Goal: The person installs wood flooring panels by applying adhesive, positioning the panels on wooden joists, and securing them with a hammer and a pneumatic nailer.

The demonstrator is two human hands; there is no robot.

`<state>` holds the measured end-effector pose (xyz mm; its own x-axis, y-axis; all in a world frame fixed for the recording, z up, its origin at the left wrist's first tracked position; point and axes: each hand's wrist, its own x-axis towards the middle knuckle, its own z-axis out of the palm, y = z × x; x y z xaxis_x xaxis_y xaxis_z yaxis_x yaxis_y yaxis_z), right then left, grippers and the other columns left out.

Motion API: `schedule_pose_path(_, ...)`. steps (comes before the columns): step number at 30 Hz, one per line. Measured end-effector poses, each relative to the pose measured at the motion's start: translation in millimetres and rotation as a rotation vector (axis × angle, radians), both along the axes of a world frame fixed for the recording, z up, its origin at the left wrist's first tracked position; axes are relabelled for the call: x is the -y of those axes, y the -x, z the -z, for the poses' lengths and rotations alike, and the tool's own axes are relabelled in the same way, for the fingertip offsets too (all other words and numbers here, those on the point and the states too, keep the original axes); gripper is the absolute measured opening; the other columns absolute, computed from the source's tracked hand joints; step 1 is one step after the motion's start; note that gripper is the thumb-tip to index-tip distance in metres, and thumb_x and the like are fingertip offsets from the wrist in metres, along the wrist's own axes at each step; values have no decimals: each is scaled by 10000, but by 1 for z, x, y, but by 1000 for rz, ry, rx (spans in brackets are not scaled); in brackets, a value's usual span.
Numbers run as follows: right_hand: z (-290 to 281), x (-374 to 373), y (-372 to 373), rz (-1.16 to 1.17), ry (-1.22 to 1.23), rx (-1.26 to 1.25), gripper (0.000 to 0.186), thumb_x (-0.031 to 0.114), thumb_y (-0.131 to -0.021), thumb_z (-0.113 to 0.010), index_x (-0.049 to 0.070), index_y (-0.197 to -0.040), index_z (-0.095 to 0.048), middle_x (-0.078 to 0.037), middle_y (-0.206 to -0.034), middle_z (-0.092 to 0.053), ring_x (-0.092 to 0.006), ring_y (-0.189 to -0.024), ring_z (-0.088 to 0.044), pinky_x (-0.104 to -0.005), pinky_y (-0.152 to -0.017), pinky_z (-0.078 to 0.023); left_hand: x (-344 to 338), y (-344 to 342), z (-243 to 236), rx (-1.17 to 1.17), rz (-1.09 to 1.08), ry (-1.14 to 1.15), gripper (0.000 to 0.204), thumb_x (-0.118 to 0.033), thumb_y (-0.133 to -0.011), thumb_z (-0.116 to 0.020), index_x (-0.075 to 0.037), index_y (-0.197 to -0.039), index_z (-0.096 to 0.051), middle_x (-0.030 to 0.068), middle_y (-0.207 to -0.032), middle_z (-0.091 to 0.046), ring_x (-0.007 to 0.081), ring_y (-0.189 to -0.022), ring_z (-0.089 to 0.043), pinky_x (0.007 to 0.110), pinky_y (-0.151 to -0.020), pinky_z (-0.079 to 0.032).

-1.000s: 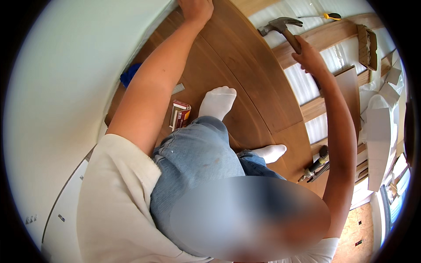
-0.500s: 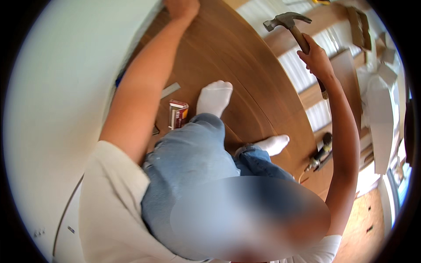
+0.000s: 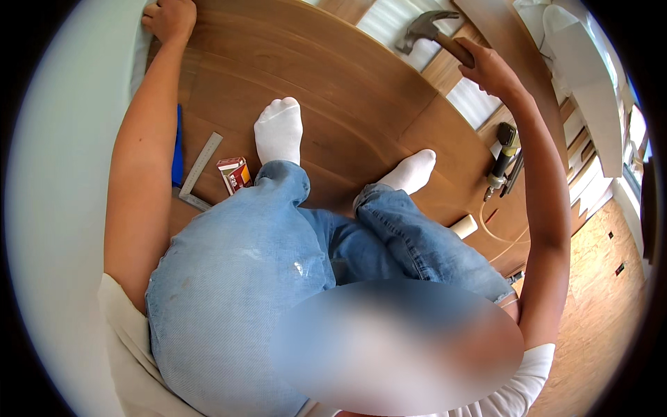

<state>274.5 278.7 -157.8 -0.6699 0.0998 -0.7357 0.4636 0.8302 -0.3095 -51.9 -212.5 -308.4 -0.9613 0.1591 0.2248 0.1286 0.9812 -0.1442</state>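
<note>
My left hand (image 3: 169, 19) is at the top left, its fingers curled at the edge of the brown wooden flooring (image 3: 333, 83) along the wall; whatever they grip is hidden. My right hand (image 3: 486, 69) holds a claw hammer (image 3: 424, 31) by its handle, raised at the upper right. My white-socked feet (image 3: 278, 132) are on the boards. Beside them lie a red carton (image 3: 233, 174), a metal square (image 3: 201, 161) and a blue object (image 3: 178, 139) partly hidden behind my left forearm.
The white wall (image 3: 69, 194) runs along my left. A black and yellow power tool (image 3: 506, 153) with a hose and a white cylinder (image 3: 464, 226) lie at right. Wooden strips, white foam sheeting and pale panels (image 3: 583, 83) are beyond the curved board edge.
The view has shifted, bringing the wall edge, feet and carton leftward in frame and showing more of the metal square and the white cylinder. The hammer remains in my right hand.
</note>
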Motion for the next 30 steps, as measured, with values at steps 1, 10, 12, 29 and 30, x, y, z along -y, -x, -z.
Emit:
schedule_pose_path(1,3,7,2,55,10,-16,608,136,-892,-623,90,-1482,-485,-166,-824,-685,-217,-559,-638,-360,-503,-538,26,17,16,5,-9,44,524,-429,-983,-578,-5,-1288,-621,265,-1345,-549,415,-1276,-466,536,-1098,-342)
schedule_pose_path(10,3,13,-14,72,42,-4,594,164,-904,-631,123,-1481,-494,-144,-837,-680,-196,-561,-635,-348,-484,-544,56,45,50,46,70,-25,690,-558,-975,-501,-11,-1383,-602,333,-1441,-509,437,-1416,-364,538,-1184,-211)
schedule_pose_path(12,1,15,-20,95,44,-2,596,165,-902,-638,124,-1480,-497,-143,-829,-678,-197,-560,-633,-348,-489,-542,55,42,47,43,50,-21,691,-559,-975,-495,-7,-1374,-609,315,-1441,-521,434,-1416,-367,534,-1183,-213)
schedule_pose_path(29,-31,-39,-116,268,-116,12,628,130,-856,-674,86,-1462,-514,-247,-952,-712,-381,-785,-694,-464,-760,-536,36,33,25,145,-54,12,735,-589,-977,-477,27,-1356,-604,299,-1426,-535,425,-1386,-377,530,-1169,-216)
schedule_pose_path(30,-27,-46,-127,224,-129,-28,630,128,-851,-675,89,-1460,-519,-249,-967,-714,-385,-810,-697,-462,-776,-537,35,33,27,146,-54,6,736,-592,-976,-478,25,-1358,-604,300,-1424,-537,425,-1388,-376,531,-1170,-214)
